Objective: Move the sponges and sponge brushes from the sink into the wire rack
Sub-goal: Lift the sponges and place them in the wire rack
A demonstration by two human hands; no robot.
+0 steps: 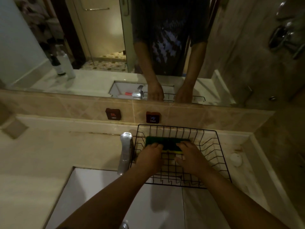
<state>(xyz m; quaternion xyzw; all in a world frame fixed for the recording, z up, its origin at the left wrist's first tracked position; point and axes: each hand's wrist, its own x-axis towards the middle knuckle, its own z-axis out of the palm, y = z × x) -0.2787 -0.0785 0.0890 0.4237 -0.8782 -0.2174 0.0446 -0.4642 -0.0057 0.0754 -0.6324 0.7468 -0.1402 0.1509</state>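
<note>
A black wire rack (212, 146) sits on the counter, partly over the sink's far right corner. Inside it, near the back, are green-topped sponges with yellow undersides (168, 143), held side by side. My left hand (150, 158) grips their left end and my right hand (189, 158) grips their right end, both reaching into the rack. The white sink (92, 192) lies below my forearms; no sponge or brush shows in its visible part here. In the mirror a red-handled brush (130, 93) appears in the sink's reflection.
A chrome faucet (125, 151) stands just left of the rack. Hot (113, 114) and cold (153, 117) push buttons sit on the tiled backsplash. A small white round object (236, 159) rests on the counter right of the rack. Two bottles (63, 63) show in the mirror.
</note>
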